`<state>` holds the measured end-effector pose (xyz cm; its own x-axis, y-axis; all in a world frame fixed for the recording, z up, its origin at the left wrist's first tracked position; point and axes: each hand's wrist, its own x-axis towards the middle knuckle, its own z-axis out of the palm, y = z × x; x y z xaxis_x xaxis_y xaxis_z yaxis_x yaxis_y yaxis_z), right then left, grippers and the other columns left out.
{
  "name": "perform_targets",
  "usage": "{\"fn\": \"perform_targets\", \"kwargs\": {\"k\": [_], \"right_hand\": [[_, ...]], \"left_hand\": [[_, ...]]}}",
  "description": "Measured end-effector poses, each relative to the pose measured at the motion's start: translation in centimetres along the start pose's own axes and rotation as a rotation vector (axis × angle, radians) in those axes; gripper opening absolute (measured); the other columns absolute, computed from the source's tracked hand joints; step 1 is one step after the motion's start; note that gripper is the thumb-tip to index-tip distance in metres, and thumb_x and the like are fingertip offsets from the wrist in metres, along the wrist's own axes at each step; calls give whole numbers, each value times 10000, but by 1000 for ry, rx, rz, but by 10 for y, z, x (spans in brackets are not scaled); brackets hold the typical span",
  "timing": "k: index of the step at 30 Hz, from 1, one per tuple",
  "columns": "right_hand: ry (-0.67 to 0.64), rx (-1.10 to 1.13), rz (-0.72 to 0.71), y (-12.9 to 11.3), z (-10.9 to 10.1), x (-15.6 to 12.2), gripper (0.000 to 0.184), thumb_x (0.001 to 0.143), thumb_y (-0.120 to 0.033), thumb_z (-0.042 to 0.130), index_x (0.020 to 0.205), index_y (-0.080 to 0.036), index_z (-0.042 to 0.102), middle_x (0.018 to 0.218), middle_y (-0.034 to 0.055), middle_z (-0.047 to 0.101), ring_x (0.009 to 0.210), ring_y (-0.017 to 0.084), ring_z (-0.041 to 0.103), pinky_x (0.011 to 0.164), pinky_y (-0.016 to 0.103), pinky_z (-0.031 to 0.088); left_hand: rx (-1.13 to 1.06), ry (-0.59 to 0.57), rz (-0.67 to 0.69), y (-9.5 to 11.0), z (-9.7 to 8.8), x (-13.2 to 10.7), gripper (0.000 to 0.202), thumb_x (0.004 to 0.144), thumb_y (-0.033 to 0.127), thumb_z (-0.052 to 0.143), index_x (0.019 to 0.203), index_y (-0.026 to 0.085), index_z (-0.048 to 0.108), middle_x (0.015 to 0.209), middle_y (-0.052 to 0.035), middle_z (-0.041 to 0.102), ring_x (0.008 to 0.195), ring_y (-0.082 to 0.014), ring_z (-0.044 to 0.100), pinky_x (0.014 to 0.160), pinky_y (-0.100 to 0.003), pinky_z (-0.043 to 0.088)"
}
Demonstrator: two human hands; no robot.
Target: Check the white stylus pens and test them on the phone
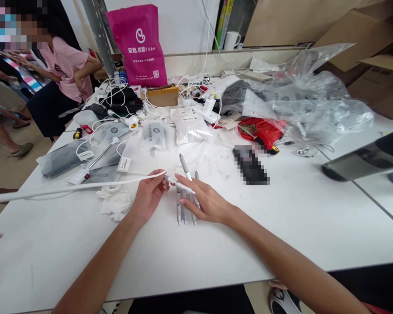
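My left hand (150,195) is closed, its fingertips pinching the grey end of a white pen (184,187) held nearly level above the table. My right hand (209,201) has its fingers on the same pen's other end, and a second pen (184,165) with a grey tip stands slanted between its fingers. Beneath the hands, several white-and-grey pens (184,216) lie side by side on the white table (170,257), partly hidden by the right hand. A white cable (85,188) runs in from the left and ends visually at my left fingertips; whether it touches them I cannot tell.
Crumpled tissue (116,201) lies left of my left hand. Behind are packaged pouches (63,160), a white packet (190,124), tangled cables, a pink bag (139,48), a red bag (265,131) and clear plastic (308,113). A dark bottle (363,155) lies right. Another person (63,65) sits far left.
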<state>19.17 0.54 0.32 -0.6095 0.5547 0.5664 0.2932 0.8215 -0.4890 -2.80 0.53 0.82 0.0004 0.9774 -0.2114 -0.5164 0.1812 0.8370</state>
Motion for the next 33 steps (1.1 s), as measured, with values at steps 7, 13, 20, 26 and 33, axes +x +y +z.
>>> {"fn": "perform_targets", "kwargs": {"k": [7,13,20,26,33], "right_hand": [[81,-155,-169,13,-2,-3,414,1102,-153,421,1516,-167,423,865,29,709,730,188,641,677,319,488],[-39,-309,-119,21,-12,1,305,1151,-381,425,1264,-193,636,781,34,625,671,186,523,667,340,376],[-200,-503,263,33,-17,1,387,1165,-390,315,1112,-195,646,916,71,656,561,142,386,592,346,178],[-259,-508,321,40,-11,-3,423,1175,-432,278,1116,-197,625,939,62,651,541,132,370,580,337,162],[-276,-441,243,35,-7,-2,430,1181,-442,293,1144,-180,633,957,60,632,580,122,397,571,317,216]], "left_hand": [[455,87,141,10,-13,6,148,848,301,742,821,176,669,663,51,406,586,-87,357,548,-217,295],[836,41,129,6,-11,-2,222,873,330,713,1049,232,619,649,81,461,554,-105,353,542,-224,283],[632,69,103,0,-9,0,244,875,377,683,1040,247,560,617,98,374,533,-104,344,528,-221,270],[760,166,26,12,-12,-2,263,771,282,699,958,265,514,563,114,312,478,-100,249,480,-230,167],[1012,123,126,9,-10,-3,281,825,317,725,1044,273,553,571,113,373,524,-128,374,558,-233,312]]}}
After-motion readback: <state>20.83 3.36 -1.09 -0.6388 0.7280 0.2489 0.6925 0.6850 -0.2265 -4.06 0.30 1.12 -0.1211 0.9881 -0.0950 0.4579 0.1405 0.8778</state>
